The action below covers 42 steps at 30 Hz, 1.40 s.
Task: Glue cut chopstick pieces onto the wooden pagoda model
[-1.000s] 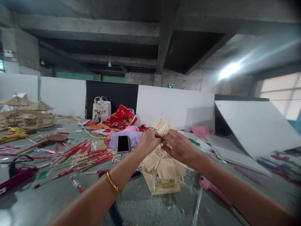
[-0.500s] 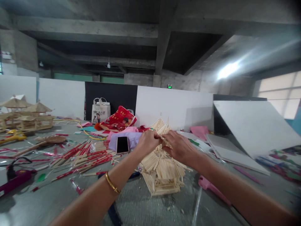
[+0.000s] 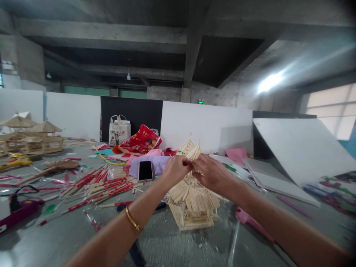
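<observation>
A model pavilion built of pale wooden sticks (image 3: 198, 202) stands upright on the grey table in front of me, with a pointed roof at its top. My left hand (image 3: 179, 167) is at the upper part of the model, fingers pinched together. Facing it from the right, my right hand (image 3: 210, 170) has its thumb and fingers bent inward, the fingertips almost meeting those of the left. Whatever is between the fingertips is too small or hidden to make out. Both hands cover part of the upper roof.
A phone (image 3: 145, 171) lies on purple cloth to the left, beside red-wrapped sticks (image 3: 111, 189). A pink glue gun (image 3: 251, 222) is at the right. Other stick models (image 3: 41, 137) stand far left; white boards (image 3: 300, 148) lean at the right.
Almost nothing differs. Both hands stay at the top of the model, and the view has shifted very slightly.
</observation>
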Available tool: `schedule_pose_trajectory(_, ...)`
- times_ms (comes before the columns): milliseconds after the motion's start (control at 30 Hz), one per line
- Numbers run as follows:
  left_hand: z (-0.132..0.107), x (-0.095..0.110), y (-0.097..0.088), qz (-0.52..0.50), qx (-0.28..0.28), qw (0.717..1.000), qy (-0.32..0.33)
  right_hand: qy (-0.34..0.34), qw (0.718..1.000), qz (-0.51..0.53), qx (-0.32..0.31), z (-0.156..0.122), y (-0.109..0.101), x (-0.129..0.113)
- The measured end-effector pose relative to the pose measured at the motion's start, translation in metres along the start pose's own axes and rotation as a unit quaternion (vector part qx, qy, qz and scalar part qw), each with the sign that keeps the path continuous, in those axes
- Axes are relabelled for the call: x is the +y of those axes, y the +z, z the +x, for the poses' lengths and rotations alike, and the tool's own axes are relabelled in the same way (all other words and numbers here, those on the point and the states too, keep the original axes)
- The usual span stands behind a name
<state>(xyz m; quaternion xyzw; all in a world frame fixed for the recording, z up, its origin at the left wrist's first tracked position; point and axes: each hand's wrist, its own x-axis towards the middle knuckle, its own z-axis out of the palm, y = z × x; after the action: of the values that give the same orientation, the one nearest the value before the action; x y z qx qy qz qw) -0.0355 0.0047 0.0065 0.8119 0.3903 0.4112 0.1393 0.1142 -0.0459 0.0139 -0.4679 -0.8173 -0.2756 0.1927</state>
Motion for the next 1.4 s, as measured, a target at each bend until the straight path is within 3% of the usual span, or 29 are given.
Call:
schedule_pose_trajectory(533, -0.001, 0.0, 0.001, -0.023, 0.012, 1.0, -0.011, 0.013, 1.0, 0.007, 0.018, -0.011, 0.001, -0.002)
schedule_pose_trajectory(800, -0.008, -0.003, -0.001, 0.005, 0.031, 0.998, 0.061, 0.019, 1.0, -0.007, 0.017, -0.003, 0.002, -0.009)
schedule_pose_trajectory(1233, -0.009, -0.009, 0.003, -0.018, 0.028, 0.997, 0.075, 0.031, 0.999, -0.024, 0.012, 0.0, 0.003, -0.009)
schedule_pose_trajectory(1400, -0.009, -0.009, 0.004, -0.018, 0.033, 0.996, 0.077, 0.026, 0.999, 0.018, 0.005, -0.003, -0.004, -0.008)
